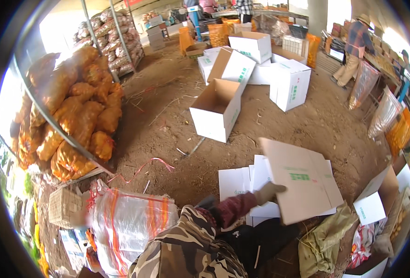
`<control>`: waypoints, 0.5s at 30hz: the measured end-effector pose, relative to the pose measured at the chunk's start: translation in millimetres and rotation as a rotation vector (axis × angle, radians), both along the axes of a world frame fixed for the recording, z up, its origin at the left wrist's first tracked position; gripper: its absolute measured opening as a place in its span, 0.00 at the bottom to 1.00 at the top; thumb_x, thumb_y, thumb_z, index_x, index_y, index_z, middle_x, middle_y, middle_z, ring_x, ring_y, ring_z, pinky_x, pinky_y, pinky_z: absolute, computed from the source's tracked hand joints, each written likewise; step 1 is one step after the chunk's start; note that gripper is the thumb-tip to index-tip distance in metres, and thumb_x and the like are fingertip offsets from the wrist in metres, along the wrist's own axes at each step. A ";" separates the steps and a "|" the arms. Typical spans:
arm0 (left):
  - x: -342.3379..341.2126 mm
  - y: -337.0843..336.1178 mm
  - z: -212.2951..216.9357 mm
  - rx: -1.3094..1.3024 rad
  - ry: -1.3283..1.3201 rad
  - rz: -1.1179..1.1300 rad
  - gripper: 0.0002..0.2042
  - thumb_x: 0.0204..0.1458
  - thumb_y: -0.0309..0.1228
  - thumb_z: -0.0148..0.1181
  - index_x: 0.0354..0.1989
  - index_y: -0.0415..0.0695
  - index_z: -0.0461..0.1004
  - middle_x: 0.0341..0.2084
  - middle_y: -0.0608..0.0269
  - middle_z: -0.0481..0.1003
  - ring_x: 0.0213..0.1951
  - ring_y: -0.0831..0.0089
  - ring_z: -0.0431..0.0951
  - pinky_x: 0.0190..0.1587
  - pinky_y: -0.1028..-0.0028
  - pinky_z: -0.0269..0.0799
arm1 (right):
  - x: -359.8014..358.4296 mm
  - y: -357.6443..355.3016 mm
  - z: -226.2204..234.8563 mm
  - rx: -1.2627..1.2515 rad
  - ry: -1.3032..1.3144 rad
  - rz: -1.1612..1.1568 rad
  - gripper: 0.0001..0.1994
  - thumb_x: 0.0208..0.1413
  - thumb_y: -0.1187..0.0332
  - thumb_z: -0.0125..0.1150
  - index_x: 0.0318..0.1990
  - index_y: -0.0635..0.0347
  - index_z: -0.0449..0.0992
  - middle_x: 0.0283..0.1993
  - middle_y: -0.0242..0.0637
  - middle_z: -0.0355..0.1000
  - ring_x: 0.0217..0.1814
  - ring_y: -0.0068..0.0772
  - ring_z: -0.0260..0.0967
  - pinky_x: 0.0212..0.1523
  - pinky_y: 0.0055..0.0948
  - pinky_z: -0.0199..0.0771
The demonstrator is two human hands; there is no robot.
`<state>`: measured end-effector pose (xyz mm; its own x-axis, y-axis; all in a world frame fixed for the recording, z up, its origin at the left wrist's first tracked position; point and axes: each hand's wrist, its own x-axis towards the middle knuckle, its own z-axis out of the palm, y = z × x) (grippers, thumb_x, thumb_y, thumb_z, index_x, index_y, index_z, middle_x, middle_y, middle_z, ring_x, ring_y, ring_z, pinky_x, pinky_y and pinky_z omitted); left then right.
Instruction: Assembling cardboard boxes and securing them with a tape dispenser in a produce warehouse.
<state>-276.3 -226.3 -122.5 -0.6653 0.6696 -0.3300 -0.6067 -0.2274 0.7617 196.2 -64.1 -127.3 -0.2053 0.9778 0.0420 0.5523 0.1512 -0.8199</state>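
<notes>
Camouflage jacket (pixel 181 250) nearest, your left hand (pixel 268 192) grips a flat carton (pixel 306 185); boxes (pixel 209 124) stand formed, sheets (pixel 232 180) lie unfolded; right hand unseen.

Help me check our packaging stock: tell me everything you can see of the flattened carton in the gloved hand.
The flattened carton looks like cardboard, dull beige, with straight creases, green print and a small red mark. A gloved hand grips its left edge, holding it tilted over white cardboard pieces. Whether it touches those pieces or the olive sack beside it is unclear.
</notes>
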 end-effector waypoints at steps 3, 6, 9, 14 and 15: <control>82.1 36.7 63.9 -0.250 0.624 -0.053 0.17 0.63 0.34 0.64 0.53 0.34 0.79 0.38 0.52 0.83 0.36 0.67 0.83 0.42 0.65 0.82 | -2.8 31.4 12.5 0.012 0.077 0.017 0.19 0.70 0.59 0.47 0.47 0.68 0.79 0.56 0.46 0.79 0.56 0.46 0.76 0.58 0.43 0.75; 174.3 54.3 26.8 -0.178 1.070 0.058 0.18 0.62 0.34 0.62 0.56 0.37 0.78 0.36 0.51 0.82 0.35 0.60 0.84 0.40 0.63 0.82 | -5.5 79.6 6.1 0.038 0.184 0.083 0.21 0.70 0.59 0.46 0.50 0.68 0.80 0.56 0.46 0.79 0.57 0.46 0.75 0.61 0.43 0.74; 245.4 41.2 0.4 -0.239 1.133 -0.033 0.22 0.61 0.34 0.61 0.63 0.40 0.75 0.44 0.49 0.82 0.44 0.50 0.85 0.46 0.59 0.82 | 8.4 127.8 -3.4 0.127 0.273 0.122 0.23 0.71 0.58 0.45 0.53 0.68 0.81 0.57 0.46 0.79 0.59 0.46 0.74 0.63 0.43 0.72; 272.8 17.7 -97.8 0.105 1.557 -0.658 0.26 0.63 0.37 0.60 0.69 0.41 0.71 0.57 0.43 0.80 0.61 0.53 0.80 0.63 0.61 0.75 | -72.6 51.4 110.1 -0.150 0.520 0.040 0.25 0.69 0.59 0.42 0.52 0.73 0.81 0.54 0.51 0.79 0.57 0.43 0.74 0.62 0.40 0.74; 262.5 52.5 -44.1 0.196 0.772 -0.811 0.24 0.66 0.38 0.58 0.69 0.42 0.71 0.58 0.45 0.80 0.61 0.61 0.80 0.64 0.63 0.75 | -46.3 56.6 99.0 -0.134 0.503 -0.029 0.25 0.69 0.59 0.42 0.52 0.73 0.81 0.54 0.51 0.79 0.57 0.43 0.74 0.62 0.40 0.74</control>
